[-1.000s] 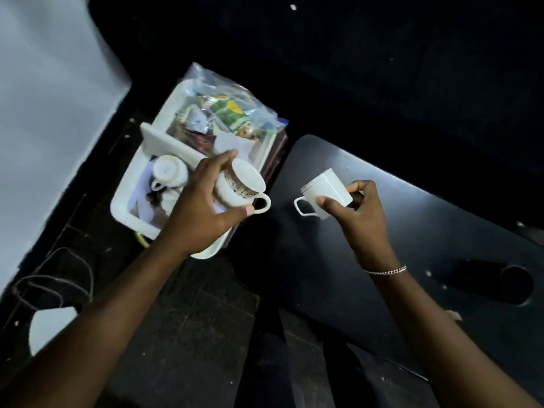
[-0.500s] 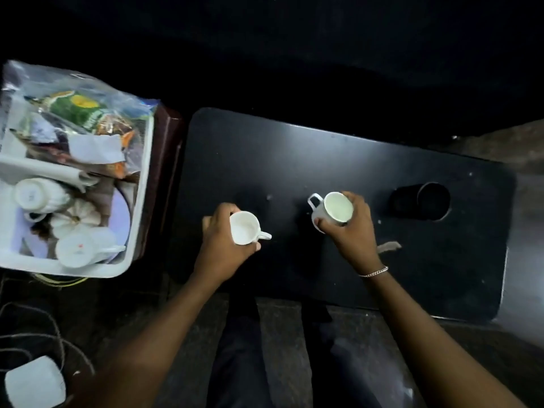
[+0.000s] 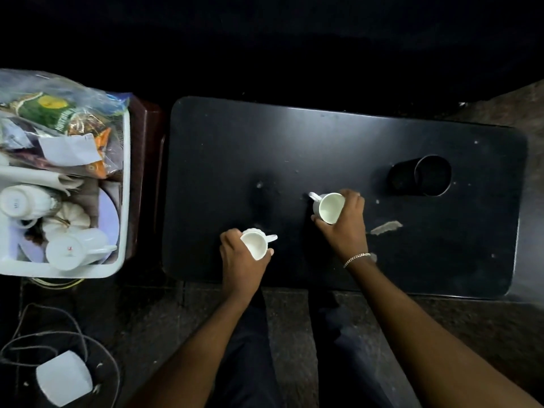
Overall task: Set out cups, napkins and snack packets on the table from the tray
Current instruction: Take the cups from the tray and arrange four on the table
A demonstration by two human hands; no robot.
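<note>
Our left hand (image 3: 241, 260) and right hand (image 3: 344, 228) each grip a cup (image 3: 255, 245) (image 3: 329, 208) near the worktop's (image 3: 323, 142) front edge, bases hidden.

Counting cups: two white ones over the black table (image 3: 338, 136), one in each hand (image 3: 255, 245) (image 3: 329, 208). Three more lie in the tray (image 3: 125, 184) left of it, plus one black tumbler (image 3: 424, 175).

2 white cups upright on table (image 3: 338, 136): near cup (image 3: 255, 245) handle right | far cup (image 3: 329, 208) handle left | tray (image 3: 125, 184) left: cups, packets (image 3: 56, 113)
</note>
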